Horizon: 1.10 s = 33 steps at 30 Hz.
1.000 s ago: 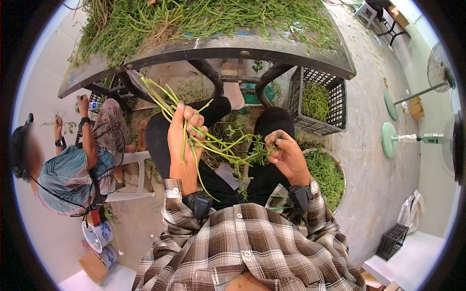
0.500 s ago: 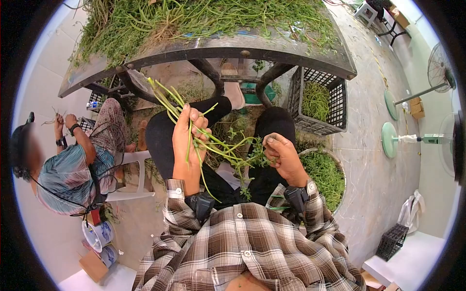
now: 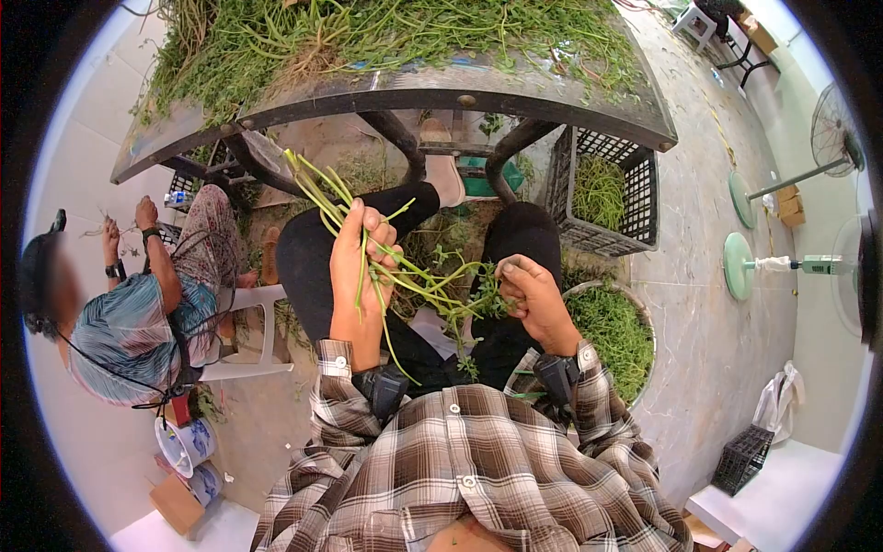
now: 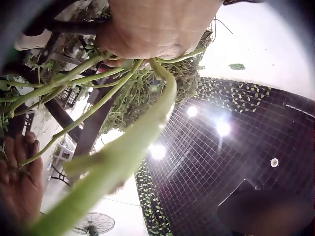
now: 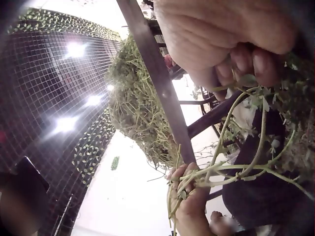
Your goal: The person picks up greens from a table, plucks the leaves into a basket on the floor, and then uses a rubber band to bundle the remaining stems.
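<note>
My left hand (image 3: pixel 361 267) grips a bunch of long green stems (image 3: pixel 317 189) in its curled fingers, over my lap. The bare stem ends point up and left; leafy ends trail down and right toward my right hand (image 3: pixel 536 299). That hand's fingers are curled, with thumb and forefinger pinching a leafy stem of the bunch. In the left wrist view, one thin stem (image 4: pixel 74 130) runs to the right hand's fingertips (image 4: pixel 30 137). The right wrist view shows leaves (image 5: pixel 248 81) right at the curled fingers, with the left hand (image 5: pixel 192 206) farther off around the stems.
A table (image 3: pixel 515 87) ahead carries a heap of greens (image 3: pixel 395 37). Under its right end stands a black crate (image 3: pixel 635 198) with cut stems; nearer is a round basket (image 3: pixel 649 340) of leafy greens. Another person (image 3: pixel 138 322) sits at left. Fans (image 3: pixel 740 267) stand right.
My left hand has shifted slightly right with the bunch. My right hand has drawn slightly down and left, still at the leafy ends. The seated person's hands came together, then parted.
</note>
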Each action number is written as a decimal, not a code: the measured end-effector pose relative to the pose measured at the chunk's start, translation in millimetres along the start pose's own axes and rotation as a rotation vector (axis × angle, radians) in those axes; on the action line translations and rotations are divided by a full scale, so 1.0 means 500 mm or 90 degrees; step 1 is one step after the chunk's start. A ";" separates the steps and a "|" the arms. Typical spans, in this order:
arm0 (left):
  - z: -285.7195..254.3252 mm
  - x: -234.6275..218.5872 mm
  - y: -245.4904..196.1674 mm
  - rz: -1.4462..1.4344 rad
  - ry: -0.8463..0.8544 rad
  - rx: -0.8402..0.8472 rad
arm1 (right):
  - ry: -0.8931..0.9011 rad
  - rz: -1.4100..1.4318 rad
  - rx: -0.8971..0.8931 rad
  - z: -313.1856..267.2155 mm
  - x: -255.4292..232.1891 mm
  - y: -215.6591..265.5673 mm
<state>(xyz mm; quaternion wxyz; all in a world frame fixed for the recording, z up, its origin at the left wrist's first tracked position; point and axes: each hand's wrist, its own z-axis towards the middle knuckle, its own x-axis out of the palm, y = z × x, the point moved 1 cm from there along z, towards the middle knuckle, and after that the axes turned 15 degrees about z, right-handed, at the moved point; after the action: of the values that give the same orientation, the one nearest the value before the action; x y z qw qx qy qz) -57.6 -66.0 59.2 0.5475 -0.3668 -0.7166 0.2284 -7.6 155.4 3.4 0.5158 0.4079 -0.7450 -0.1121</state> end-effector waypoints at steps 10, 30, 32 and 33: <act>0.005 -0.005 0.009 -0.001 -0.015 -0.021 | -0.019 -0.010 0.017 0.004 -0.007 -0.010; 0.007 -0.016 0.025 -0.002 -0.048 -0.050 | -0.026 -0.021 0.032 0.008 -0.009 -0.031; 0.009 -0.018 0.026 -0.001 -0.055 -0.051 | -0.023 -0.017 0.033 0.009 -0.008 -0.030; 0.009 -0.021 0.027 -0.001 -0.037 -0.043 | -0.020 -0.014 0.033 0.009 -0.007 -0.029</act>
<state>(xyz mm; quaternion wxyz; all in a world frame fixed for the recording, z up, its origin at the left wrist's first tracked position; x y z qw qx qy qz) -56.7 -65.0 41.6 0.5141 -0.3772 -0.7399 0.2144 -3.6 147.5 -9.5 0.4917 0.4274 -0.7514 -0.1048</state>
